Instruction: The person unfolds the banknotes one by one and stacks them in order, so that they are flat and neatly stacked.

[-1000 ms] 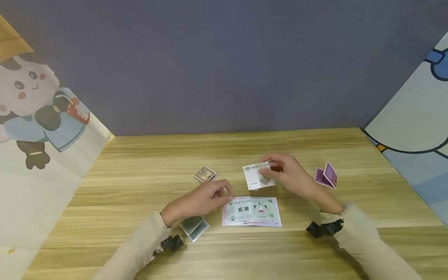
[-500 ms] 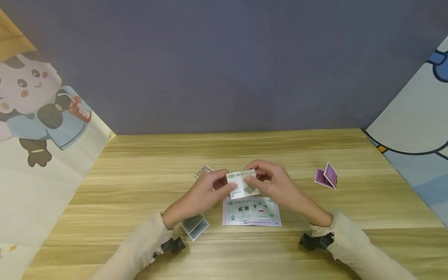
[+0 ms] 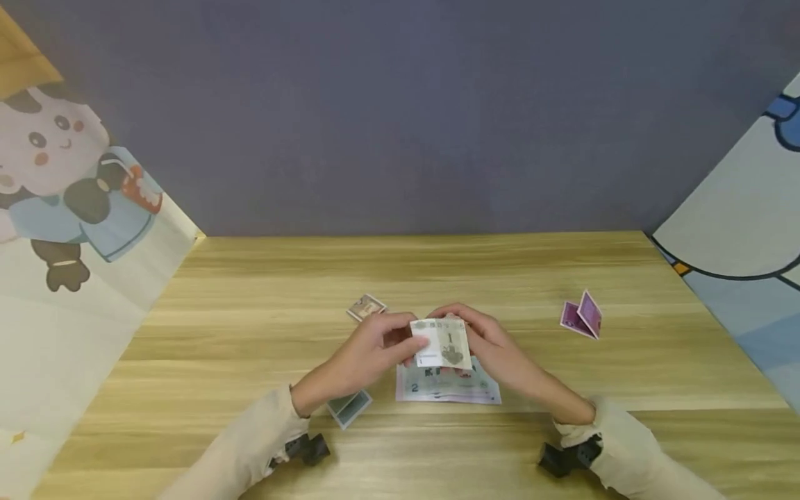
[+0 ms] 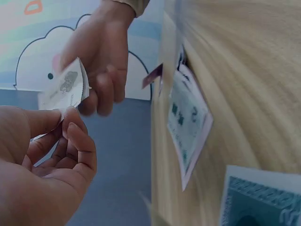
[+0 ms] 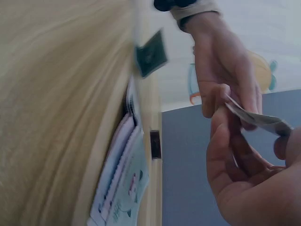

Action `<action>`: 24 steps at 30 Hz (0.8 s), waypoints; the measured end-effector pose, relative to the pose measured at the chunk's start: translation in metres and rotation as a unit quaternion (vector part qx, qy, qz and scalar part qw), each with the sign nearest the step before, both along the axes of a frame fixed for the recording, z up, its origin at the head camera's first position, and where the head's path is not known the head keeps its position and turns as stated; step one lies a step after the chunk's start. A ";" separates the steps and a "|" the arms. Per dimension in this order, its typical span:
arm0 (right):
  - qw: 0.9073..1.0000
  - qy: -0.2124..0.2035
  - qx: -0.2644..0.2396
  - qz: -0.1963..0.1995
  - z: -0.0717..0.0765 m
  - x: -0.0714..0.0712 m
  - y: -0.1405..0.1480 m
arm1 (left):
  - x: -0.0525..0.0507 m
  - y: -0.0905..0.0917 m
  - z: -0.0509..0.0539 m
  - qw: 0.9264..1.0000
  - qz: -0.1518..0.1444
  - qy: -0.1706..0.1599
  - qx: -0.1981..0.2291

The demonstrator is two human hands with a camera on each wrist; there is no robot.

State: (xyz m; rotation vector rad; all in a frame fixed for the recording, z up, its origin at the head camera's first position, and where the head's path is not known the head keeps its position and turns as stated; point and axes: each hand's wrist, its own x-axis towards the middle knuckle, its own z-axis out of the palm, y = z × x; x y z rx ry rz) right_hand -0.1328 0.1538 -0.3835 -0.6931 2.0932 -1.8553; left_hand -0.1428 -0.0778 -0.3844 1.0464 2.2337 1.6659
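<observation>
A folded banknote marked 1 is held up between both hands, above the table. My left hand pinches its left edge, thumb in front and fingers behind. At the right side my right hand has curled fingers around the back of the banknote, its thumb mostly hidden behind the paper. In the left wrist view the banknote shows a fold standing slightly apart at its far edge. Just below the hands lie flat, stacked banknotes, the top one green and marked 2, partly covered by the held note.
On the wooden table lie a brown folded note behind the left hand and a dark green folded note near the left wrist. A purple note stands half folded at right. A grey wall rises behind.
My right hand brought the banknote left and down to my left hand, which left the stack and pinched its left edge. The right thumb has gone from its front, and the print showing has changed.
</observation>
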 end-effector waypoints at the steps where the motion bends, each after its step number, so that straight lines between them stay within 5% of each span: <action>1: 1.000 0.006 0.011 0.000 -0.002 0.001 -0.001 | 0.000 0.001 -0.001 1.000 -0.003 0.004 -0.001; 11: 0.995 0.065 0.070 -0.035 -0.006 0.005 -0.007 | 0.002 0.003 -0.006 1.000 -0.001 0.019 -0.021; 24: 0.997 0.058 0.038 -0.033 -0.007 0.000 0.003 | 0.000 0.000 0.000 0.999 -0.003 -0.045 0.020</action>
